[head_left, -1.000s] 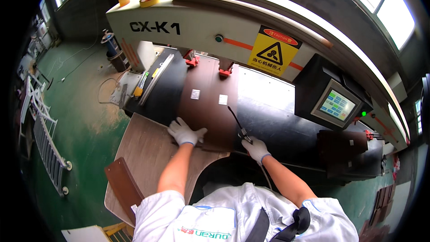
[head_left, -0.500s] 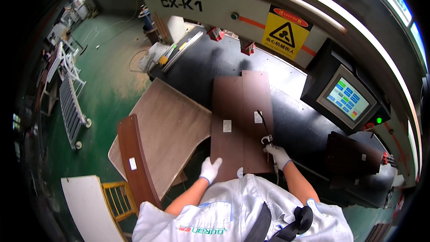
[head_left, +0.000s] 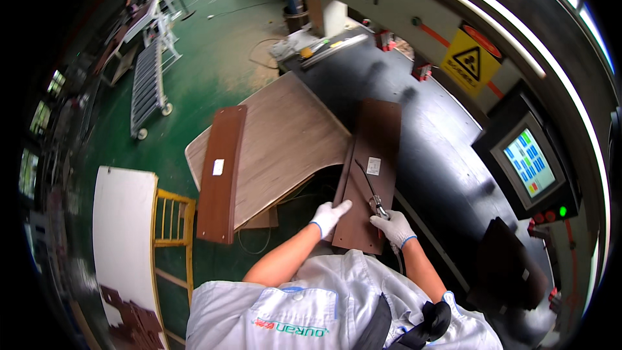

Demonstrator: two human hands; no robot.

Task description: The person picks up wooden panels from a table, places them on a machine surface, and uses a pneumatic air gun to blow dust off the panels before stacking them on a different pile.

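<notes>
Two long dark brown panels lie at the edge of a black machine table. The left brown panel [head_left: 345, 178] stands tilted on its long edge, showing as a narrow strip against the flat right brown panel [head_left: 382, 133], which bears a white label. My left hand [head_left: 331, 216], in a white glove, closes on the tilted panel's near left edge. My right hand [head_left: 394, 227], also gloved, is closed round an air blow gun [head_left: 378, 207]. Its thin black nozzle points away over the right panel, and a hose hangs below the hand.
At the left, a curved wood-grain board [head_left: 291, 126] carries another brown board [head_left: 220, 188]. A yellow frame [head_left: 173, 220] and white board [head_left: 126, 220] stand nearer. The machine table [head_left: 440, 142] extends right, below a control screen [head_left: 530, 162]. Dark panels [head_left: 508, 262] lie at the right.
The left panel has gone from lying flat to tilted on edge, with my left hand at it. The blow gun stays in my right hand. The whole view has swung left.
</notes>
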